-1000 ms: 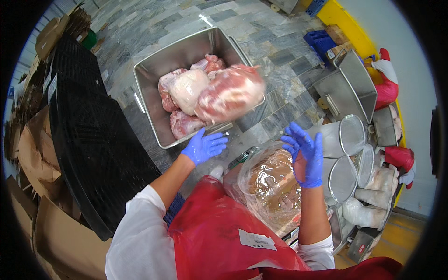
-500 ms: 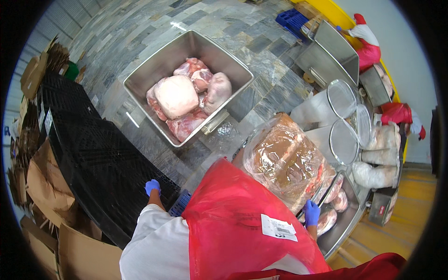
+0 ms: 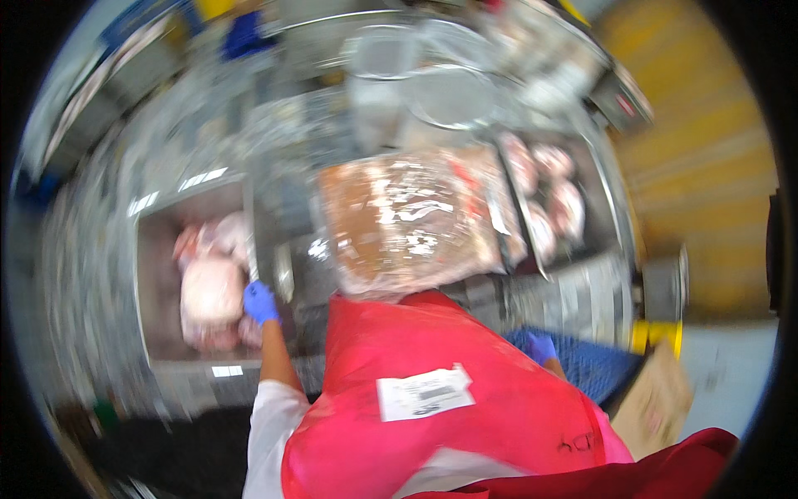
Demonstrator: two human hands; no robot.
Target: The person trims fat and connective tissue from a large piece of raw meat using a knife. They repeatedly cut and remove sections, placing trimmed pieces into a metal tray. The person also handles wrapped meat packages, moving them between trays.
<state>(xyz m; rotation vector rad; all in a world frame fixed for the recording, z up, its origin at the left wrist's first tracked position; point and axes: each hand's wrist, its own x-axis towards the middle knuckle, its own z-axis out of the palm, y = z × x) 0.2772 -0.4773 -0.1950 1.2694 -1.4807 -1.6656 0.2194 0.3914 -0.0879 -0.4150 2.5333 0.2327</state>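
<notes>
My left hand (image 3: 260, 301), in a blue glove, is at the right rim of a metal bin (image 3: 150, 291) holding pale and red chunks of meat (image 3: 213, 289). Whether it touches the rim I cannot tell, and its fingers are smeared by motion. My right hand (image 3: 542, 349), also blue-gloved, is low beside the red apron (image 3: 474, 391), by a blue plastic pallet (image 3: 590, 363); its fingers are blurred. Ahead of me, between the hands, a large load under clear, shiny plastic wrap (image 3: 416, 220) shows brown contents.
Right of the wrapped load, a metal tub (image 3: 603, 216) holds several pieces of meat. Tall clear-lined round containers (image 3: 453, 98) stand behind the load. Cardboard (image 3: 657, 399) leans at the lower right, and a dark pallet stack (image 3: 183, 453) lies at the lower left.
My view has swung to the right. My left hand has gone from near the black pallets to the bin's rim; my right hand has left the metal tub's edge and is low by the blue pallet.
</notes>
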